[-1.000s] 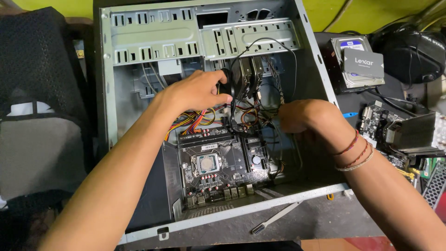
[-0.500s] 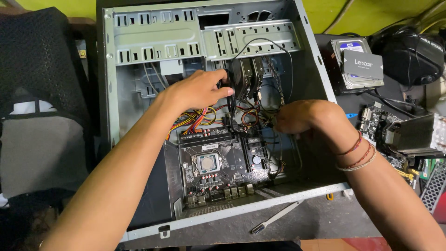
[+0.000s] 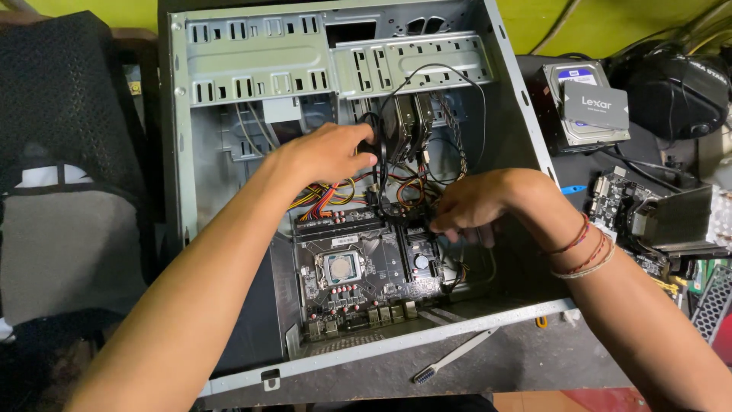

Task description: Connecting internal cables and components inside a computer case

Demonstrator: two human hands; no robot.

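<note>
1. I am closing my left hand (image 3: 324,152) around the black end of a cable bundle (image 3: 371,145); the fingers are curling over it at the top of the loose wiring, just left of the drive (image 3: 402,126) hanging in the case (image 3: 229,91).
2. My right hand (image 3: 476,206) is pinching down at the upper right corner of the motherboard (image 3: 358,267). Its fingertips are pointing left and downward, narrow, but I cannot tell whether they are actually holding a plug or only pressing on the board.
3. The relation that matters: the black cable is running from my left grip down and to the right toward my right fingertips, so its long axis is lying diagonally between the two hands. The right hand is nearer to the board sockets, the left nearer to the drive.
4. Just below the left grip the coloured wires (image 3: 328,198), yellow, red and orange, are fanning out over the board's top edge.
5. Further from both grips, the bare processor socket (image 3: 341,267) is sitting below and between them, untouched.
6. Outside the case, well to the right of my right hand, two drives (image 3: 587,103) are lying stacked; a toothbrush (image 3: 454,357) is lying below the case rim.
7. Hard to make out: the connector under my right fingers is hidden, and the cables behind the drive are tangling in shadow.
</note>
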